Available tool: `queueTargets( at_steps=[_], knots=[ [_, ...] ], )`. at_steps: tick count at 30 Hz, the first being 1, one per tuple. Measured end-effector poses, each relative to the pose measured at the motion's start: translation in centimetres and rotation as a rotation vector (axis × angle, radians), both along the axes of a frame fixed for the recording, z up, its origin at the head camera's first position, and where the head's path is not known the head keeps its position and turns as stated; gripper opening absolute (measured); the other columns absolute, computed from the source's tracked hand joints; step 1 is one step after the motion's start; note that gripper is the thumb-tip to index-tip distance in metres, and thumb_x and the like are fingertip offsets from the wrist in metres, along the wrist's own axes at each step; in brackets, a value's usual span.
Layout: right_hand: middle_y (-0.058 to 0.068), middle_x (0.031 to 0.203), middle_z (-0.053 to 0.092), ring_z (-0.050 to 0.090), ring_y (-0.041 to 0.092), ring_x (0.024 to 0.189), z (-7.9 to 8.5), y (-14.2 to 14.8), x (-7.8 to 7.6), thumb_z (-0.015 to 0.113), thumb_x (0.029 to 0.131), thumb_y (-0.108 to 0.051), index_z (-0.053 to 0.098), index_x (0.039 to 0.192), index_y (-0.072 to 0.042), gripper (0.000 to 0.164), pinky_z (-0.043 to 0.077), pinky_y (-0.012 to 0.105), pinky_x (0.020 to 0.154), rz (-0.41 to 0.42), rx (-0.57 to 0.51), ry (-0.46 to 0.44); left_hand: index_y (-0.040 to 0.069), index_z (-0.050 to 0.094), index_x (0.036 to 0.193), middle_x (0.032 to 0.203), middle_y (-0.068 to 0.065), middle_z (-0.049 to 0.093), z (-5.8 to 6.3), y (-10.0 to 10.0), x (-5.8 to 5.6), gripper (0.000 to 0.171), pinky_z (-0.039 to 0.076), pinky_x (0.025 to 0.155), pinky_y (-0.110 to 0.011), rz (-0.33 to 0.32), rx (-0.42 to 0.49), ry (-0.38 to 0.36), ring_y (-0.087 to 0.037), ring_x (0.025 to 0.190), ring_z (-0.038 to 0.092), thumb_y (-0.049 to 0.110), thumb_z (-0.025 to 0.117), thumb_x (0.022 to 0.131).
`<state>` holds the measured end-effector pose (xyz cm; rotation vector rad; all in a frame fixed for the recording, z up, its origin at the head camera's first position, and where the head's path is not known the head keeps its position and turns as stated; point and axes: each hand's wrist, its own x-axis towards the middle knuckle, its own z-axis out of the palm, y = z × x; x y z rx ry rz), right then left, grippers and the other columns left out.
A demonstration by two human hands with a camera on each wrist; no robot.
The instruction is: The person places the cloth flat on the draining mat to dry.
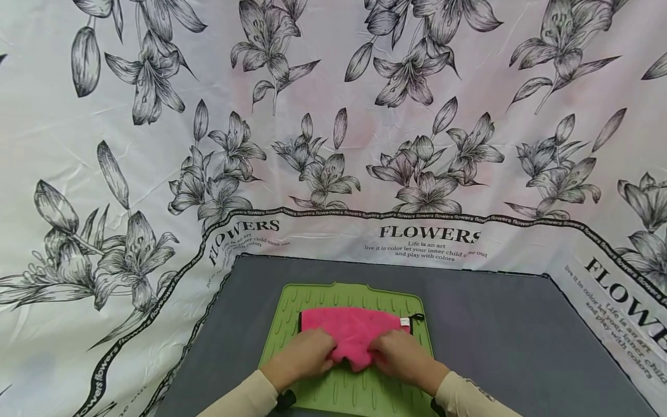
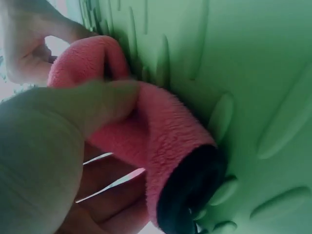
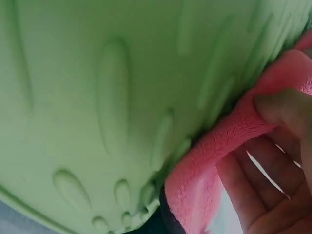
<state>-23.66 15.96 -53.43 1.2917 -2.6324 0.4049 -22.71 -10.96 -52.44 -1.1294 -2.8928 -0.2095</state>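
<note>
A pink fleecy cloth (image 1: 354,327) with dark edging and a white tag lies over a green ridged mat (image 1: 344,388). At the cloth's near left, my left hand (image 1: 307,353) pinches it between thumb and fingers. My right hand (image 1: 403,353) pinches the near right part the same way. Between the two hands the near edge bunches into a fold. In the left wrist view the cloth (image 2: 165,117) curls over, showing its black border by the mat's ridges. The right wrist view has the thumb pressing the cloth (image 3: 219,141) against the fingers.
The mat rests on a dark grey tabletop (image 1: 500,330). A black loop (image 1: 417,317) sticks out at the cloth's far right corner. White flower-printed fabric (image 1: 333,156) with lettering surrounds the table at the back and sides.
</note>
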Motion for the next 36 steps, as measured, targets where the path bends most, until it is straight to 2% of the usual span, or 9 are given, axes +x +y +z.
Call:
queueTargets(
  at_steps=[6, 11, 17, 21, 25, 28, 31, 33, 36],
  knots=[
    [-0.020, 0.067, 0.049, 0.030, -0.002, 0.064, 2.0, 1.0, -0.5, 0.078, 0.083, 0.003, 0.064, 0.072, -0.023, 0.031, 0.033, 0.016, 0.059, -0.002, -0.007, -0.044, 0.020, 0.059, 0.068, 0.063, 0.015, 0.050, 1.2, -1.0, -0.8, 0.036, 0.036, 0.054, -0.018, -0.039, 0.073, 0.032, -0.001, 0.060, 0.035, 0.016, 0.083, 0.095],
    [-0.020, 0.067, 0.042, 0.030, -0.004, 0.063, 5.2, 2.0, -1.2, 0.078, 0.087, 0.000, 0.060, 0.072, -0.025, 0.034, 0.033, 0.016, 0.059, 0.000, -0.021, -0.012, 0.017, 0.054, 0.068, 0.064, 0.014, 0.042, 4.5, -2.4, -1.5, 0.038, 0.030, 0.058, -0.018, -0.078, 0.106, 0.027, -0.003, 0.062, 0.028, 0.003, 0.075, 0.096],
    [-0.018, 0.072, 0.061, 0.039, -0.005, 0.063, 9.7, 2.5, -2.1, 0.076, 0.089, -0.001, 0.074, 0.083, -0.021, 0.021, 0.039, 0.017, 0.059, 0.021, -0.027, 0.016, 0.018, 0.057, 0.072, 0.063, 0.013, 0.041, 8.9, -3.2, -1.8, 0.033, 0.027, 0.056, -0.020, -0.048, 0.156, -0.032, -0.003, 0.059, 0.029, 0.001, 0.069, 0.098],
    [-0.016, 0.074, 0.062, 0.042, -0.004, 0.064, 11.6, 2.6, -2.2, 0.074, 0.089, 0.000, 0.079, 0.088, -0.019, 0.020, 0.041, 0.018, 0.062, 0.040, -0.020, -0.026, 0.021, 0.051, 0.069, 0.063, 0.013, 0.032, 10.6, -3.6, -1.5, 0.038, 0.023, 0.055, -0.020, -0.061, 0.179, -0.013, -0.003, 0.058, 0.024, 0.002, 0.070, 0.097],
    [-0.016, 0.069, 0.050, 0.036, -0.004, 0.063, 11.6, 2.6, -2.2, 0.074, 0.089, -0.001, 0.073, 0.082, -0.021, 0.021, 0.037, 0.019, 0.061, 0.062, 0.003, -0.067, 0.018, 0.048, 0.066, 0.063, 0.011, 0.026, 11.1, -3.9, -1.3, 0.039, 0.021, 0.055, -0.022, -0.087, 0.168, -0.055, -0.003, 0.058, 0.021, 0.005, 0.071, 0.094],
    [-0.018, 0.073, 0.059, 0.044, -0.007, 0.066, 11.1, 2.7, -1.9, 0.075, 0.090, -0.004, 0.075, 0.084, -0.022, 0.018, 0.042, 0.018, 0.062, 0.079, 0.022, -0.115, 0.014, 0.071, 0.075, 0.067, 0.012, 0.056, 10.9, -4.3, -1.1, 0.018, 0.042, 0.060, -0.020, -0.088, 0.147, -0.095, 0.000, 0.061, 0.045, 0.010, 0.074, 0.093],
    [-0.017, 0.083, 0.071, 0.056, -0.006, 0.070, 10.6, 3.0, -1.6, 0.076, 0.091, -0.007, 0.081, 0.089, -0.019, 0.013, 0.050, 0.019, 0.065, 0.090, 0.027, -0.147, 0.011, 0.086, 0.104, 0.101, 0.002, 0.082, 10.7, -4.7, -1.0, 0.016, 0.062, 0.084, -0.030, -0.068, 0.140, -0.135, -0.011, 0.092, 0.075, 0.015, 0.075, 0.094],
    [-0.017, 0.084, 0.072, 0.059, -0.004, 0.070, 10.5, 3.1, -1.5, 0.075, 0.092, -0.007, 0.081, 0.088, -0.019, 0.014, 0.052, 0.020, 0.066, 0.084, 0.028, -0.145, 0.010, 0.085, 0.116, 0.118, -0.004, 0.083, 10.6, -5.1, -0.9, 0.025, 0.064, 0.094, -0.038, -0.041, 0.141, -0.153, -0.020, 0.112, 0.078, 0.016, 0.074, 0.095],
    [-0.018, 0.084, 0.073, 0.063, -0.004, 0.074, 10.5, 3.2, -1.6, 0.074, 0.094, -0.007, 0.080, 0.086, -0.021, 0.018, 0.057, 0.024, 0.068, 0.070, 0.027, -0.128, 0.009, 0.085, 0.115, 0.117, -0.004, 0.083, 10.2, -5.4, -1.1, 0.023, 0.064, 0.091, -0.037, -0.009, 0.134, -0.142, -0.018, 0.107, 0.078, 0.014, 0.071, 0.097]
  ],
)
